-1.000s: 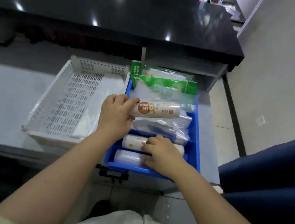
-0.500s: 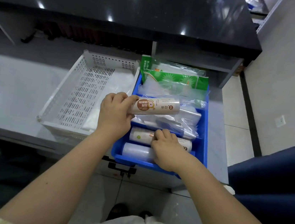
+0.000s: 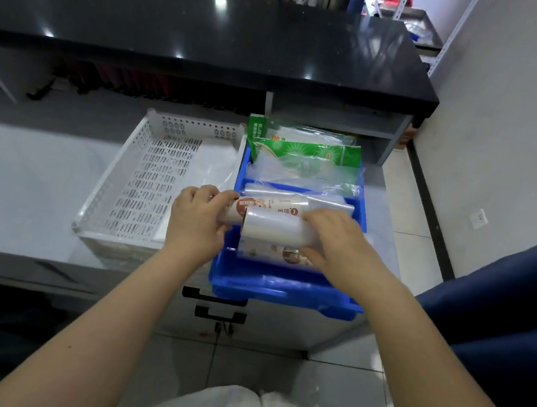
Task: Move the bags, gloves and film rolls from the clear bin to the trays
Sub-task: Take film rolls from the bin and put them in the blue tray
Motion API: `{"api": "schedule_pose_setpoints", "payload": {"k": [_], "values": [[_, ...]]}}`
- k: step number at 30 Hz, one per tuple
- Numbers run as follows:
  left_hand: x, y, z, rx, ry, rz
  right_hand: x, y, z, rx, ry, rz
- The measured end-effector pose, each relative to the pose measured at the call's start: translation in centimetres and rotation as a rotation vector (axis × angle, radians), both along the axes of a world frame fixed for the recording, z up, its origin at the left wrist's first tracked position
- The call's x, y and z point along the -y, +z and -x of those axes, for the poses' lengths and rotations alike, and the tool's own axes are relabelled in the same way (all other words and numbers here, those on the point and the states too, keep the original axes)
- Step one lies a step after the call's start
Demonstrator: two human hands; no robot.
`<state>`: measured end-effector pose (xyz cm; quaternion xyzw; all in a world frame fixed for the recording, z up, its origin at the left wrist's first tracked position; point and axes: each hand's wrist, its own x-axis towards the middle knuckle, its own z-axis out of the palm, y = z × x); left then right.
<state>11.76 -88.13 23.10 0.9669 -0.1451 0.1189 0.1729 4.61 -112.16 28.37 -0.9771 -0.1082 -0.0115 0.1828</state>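
My left hand (image 3: 195, 219) grips the left end of a labelled film roll (image 3: 271, 207) above the blue tray (image 3: 283, 289). My right hand (image 3: 339, 246) holds a plain clear film roll (image 3: 274, 227) by its right end, lifted right in front of the labelled one. Under them another printed roll or bag (image 3: 274, 253) lies in the tray's near compartment. Green-topped bags (image 3: 304, 152) and clear bags (image 3: 301, 173) fill the far compartment. The white perforated tray (image 3: 147, 188) sits to the left with clear plastic in its right part.
The trays rest on a grey counter (image 3: 26, 180) beneath a black countertop (image 3: 194, 25). Drawer handles (image 3: 215, 298) lie below the blue tray. A dark blue object (image 3: 502, 299) stands at the right, and the tiled floor lies below.
My right hand has lifted the plain clear roll out of the tray's near compartment and brought it up beside the labelled roll in my left hand.
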Motion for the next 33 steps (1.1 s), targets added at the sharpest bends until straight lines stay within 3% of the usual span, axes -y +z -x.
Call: {"api": "schedule_pose_setpoints", "payload": {"k": [6, 15, 20, 25, 33], "values": [[2.6, -0.4, 2.5, -0.049, -0.155, -0.055, 3.2, 3.2, -0.9, 0.132, -0.160, 0.038], [4.7, -2.1, 4.6, -0.209, -0.361, -0.105, 2.6, 0.3, 0.3, 0.086, -0.230, 0.052], [3.4, -2.2, 4.7, -0.176, -0.332, -0.093, 2.1, -1.7, 0.4, 0.050, -0.229, 0.073], [0.6, -1.0, 4.1, -0.097, -0.173, 0.002, 1.0, -2.9, 0.0, 0.048, -0.204, 0.093], [-2.2, 0.6, 3.7, -0.086, 0.021, 0.100, -4.2, -5.8, 0.0, -0.054, 0.027, 0.255]]}}
